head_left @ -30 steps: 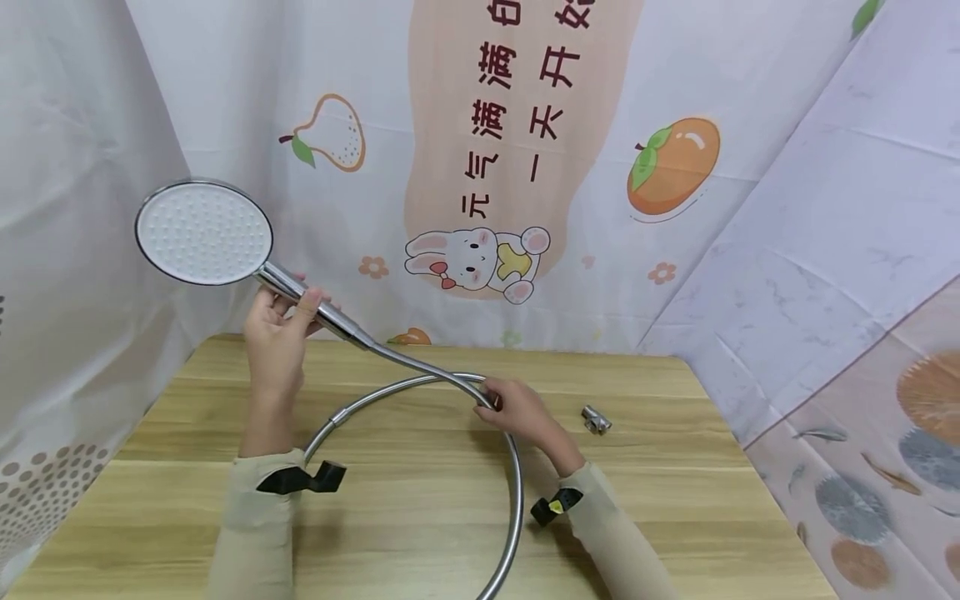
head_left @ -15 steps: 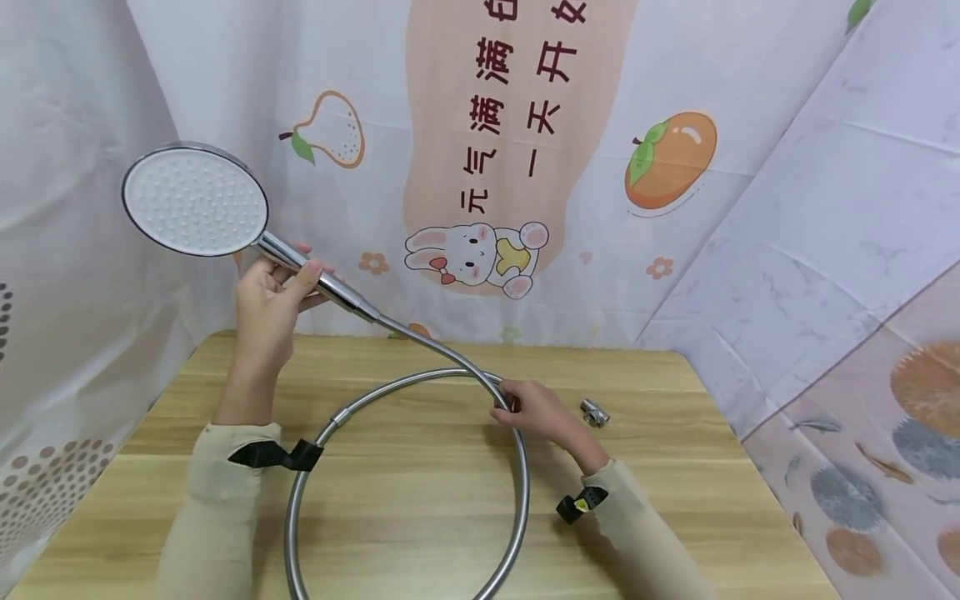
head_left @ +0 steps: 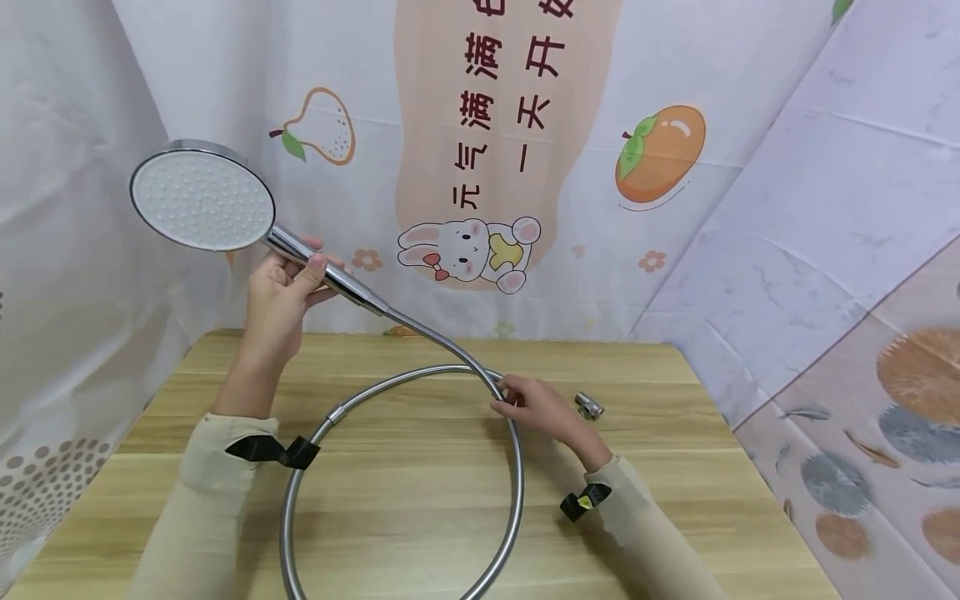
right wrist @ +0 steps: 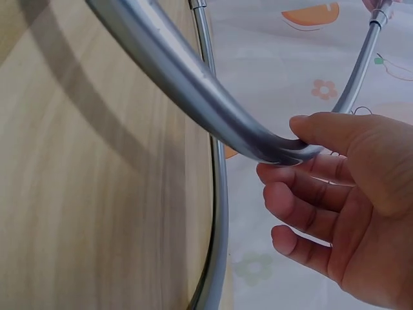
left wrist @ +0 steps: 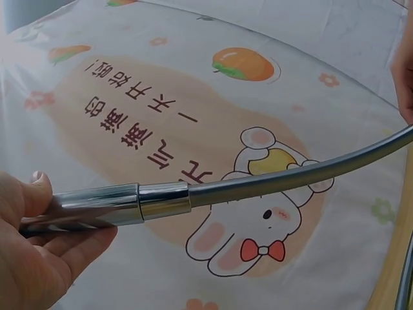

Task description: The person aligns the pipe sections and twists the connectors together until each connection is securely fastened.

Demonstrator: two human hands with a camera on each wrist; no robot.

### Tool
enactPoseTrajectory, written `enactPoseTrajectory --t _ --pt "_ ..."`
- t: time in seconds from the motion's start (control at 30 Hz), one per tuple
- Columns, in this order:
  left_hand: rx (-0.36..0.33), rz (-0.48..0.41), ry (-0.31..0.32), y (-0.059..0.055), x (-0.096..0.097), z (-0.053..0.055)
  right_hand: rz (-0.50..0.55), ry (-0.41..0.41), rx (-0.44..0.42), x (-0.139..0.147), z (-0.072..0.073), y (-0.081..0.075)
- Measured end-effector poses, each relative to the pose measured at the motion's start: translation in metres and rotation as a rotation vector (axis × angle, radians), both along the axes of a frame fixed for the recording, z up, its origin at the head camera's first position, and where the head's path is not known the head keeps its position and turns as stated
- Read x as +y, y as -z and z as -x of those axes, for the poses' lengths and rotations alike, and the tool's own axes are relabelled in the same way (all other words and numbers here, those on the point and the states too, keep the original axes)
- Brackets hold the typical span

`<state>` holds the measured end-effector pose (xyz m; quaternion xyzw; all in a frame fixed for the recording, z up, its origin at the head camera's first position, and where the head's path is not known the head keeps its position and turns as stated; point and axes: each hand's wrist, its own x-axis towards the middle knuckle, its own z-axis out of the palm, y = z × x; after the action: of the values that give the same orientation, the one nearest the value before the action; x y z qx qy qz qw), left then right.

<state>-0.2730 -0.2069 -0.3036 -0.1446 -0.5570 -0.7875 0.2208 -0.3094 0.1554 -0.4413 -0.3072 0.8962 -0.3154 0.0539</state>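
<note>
Left grip round shower handle, right grip in pinch on hose — “元气满满” on curtain.

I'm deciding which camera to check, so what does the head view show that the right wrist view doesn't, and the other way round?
Only the head view: the round white spray face, the small metal fitting on the table, and both beige sleeves.

Only the right wrist view: the palm side of the right hand, with its lower fingertips apart from the hose.

Both: the hose, the table, the printed backdrop, and the right hand pinching the hose.
</note>
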Motion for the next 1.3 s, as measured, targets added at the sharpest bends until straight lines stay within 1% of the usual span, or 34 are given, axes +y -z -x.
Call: enactPoseTrajectory --t 0.13,0.23,0.33,0.43,0.53,0.63,0.73,0.87,1.0,1.17,1.3 --pt "-0.002 -0.036 0.039 0.001 0.006 0.004 -0.002 0.009 0.003 0.005 -0.001 0.002" --pt "-0.013 -0.028 0.059 0.001 0.012 0.009 0.014 0.024 0.023 0.008 -0.001 0.002" --pt "-0.025 0.02 0.078 0.001 0.022 0.015 0.023 0.039 0.033 0.012 -0.001 0.002" --pt "-0.043 0.094 0.096 0.002 0.036 0.023 0.026 0.044 0.027 0.017 -0.002 -0.001" --pt "-0.062 0.158 0.116 0.004 0.054 0.031 0.024 0.06 0.012 0.023 -0.004 -0.005" --pt "-0.079 0.21 0.148 0.006 0.074 0.04 0.046 0.079 0.014 0.03 -0.005 -0.009" --pt "-0.094 0.241 0.187 0.01 0.095 0.048 0.089 0.101 0.039 0.035 -0.003 -0.011" --pt "-0.124 0.28 0.226 0.018 0.122 0.057 0.161 0.102 0.065 0.036 0.001 -0.016" --pt "-0.144 0.321 0.273 0.025 0.147 0.064 0.183 0.095 0.099 0.034 0.005 -0.029" --pt "-0.162 0.35 0.332 0.037 0.173 0.072 0.222 0.096 0.129 0.033 0.01 -0.044" --pt "-0.178 0.379 0.359 0.046 0.188 0.08 0.263 0.095 0.161 0.033 0.018 -0.049"
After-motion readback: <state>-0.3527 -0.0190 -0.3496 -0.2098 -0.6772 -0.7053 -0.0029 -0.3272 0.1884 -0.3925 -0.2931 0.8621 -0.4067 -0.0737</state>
